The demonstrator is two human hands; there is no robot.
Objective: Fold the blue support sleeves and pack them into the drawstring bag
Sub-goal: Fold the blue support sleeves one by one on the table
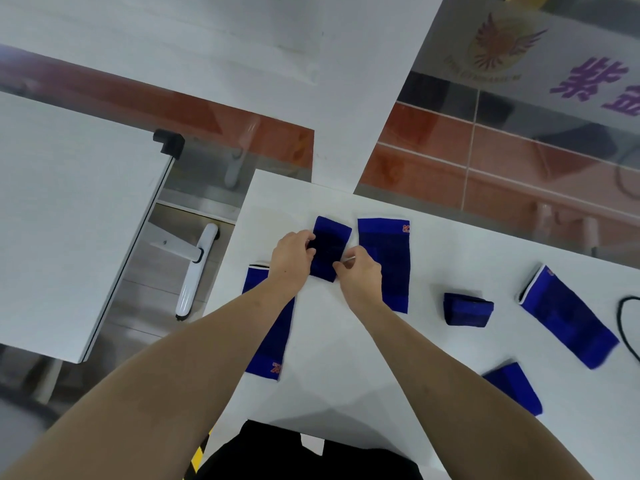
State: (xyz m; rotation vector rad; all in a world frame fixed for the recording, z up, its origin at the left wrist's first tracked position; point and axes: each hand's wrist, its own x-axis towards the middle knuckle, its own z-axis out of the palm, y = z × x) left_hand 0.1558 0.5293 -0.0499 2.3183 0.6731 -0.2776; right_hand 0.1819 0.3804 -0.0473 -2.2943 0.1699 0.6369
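Several blue support sleeves lie on a white table point(450, 393). My left hand point(291, 261) and my right hand point(360, 275) both pinch a short folded sleeve point(330, 245) from its two sides, flat on the table. A long flat sleeve point(386, 261) lies just to its right, partly under my right hand. Another long sleeve point(268, 344) lies under my left forearm. A small folded sleeve point(467, 309) sits to the right. Further right are a long slanted sleeve point(568, 317) and a folded one point(514, 388). No drawstring bag shows, only a black cord point(621, 320) at the right edge.
A second white table point(69, 202) stands to the left across a gap, with a white table foot point(195, 271) on the floor between. A glass partition with purple lettering point(519, 81) runs behind the table. My dark clothing point(311, 455) shows at the near edge.
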